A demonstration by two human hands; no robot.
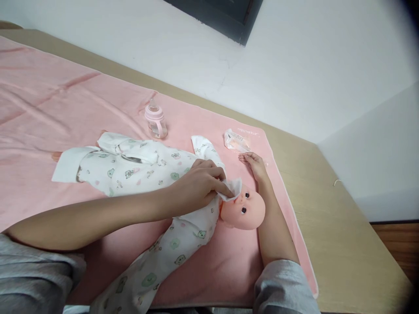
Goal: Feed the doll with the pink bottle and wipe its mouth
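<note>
A baby doll lies on its back in a white printed outfit, its head toward the right. My left hand pinches a white wipe against the doll's face, at the mouth and chin. My left forearm crosses over the doll's body. My right hand rests on the blanket beyond the doll's head, fingers stretched out and holding nothing. Right by those fingertips lies a small clear plastic packet; its contents are hard to make out. The right forearm passes close beside the crown of the doll's head.
A pink-topped baby bottle with a handle stands upright beyond the doll's legs. Under everything is a pink blanket, spread on a wooden table. A white wall rises behind the table, with a dark frame on it.
</note>
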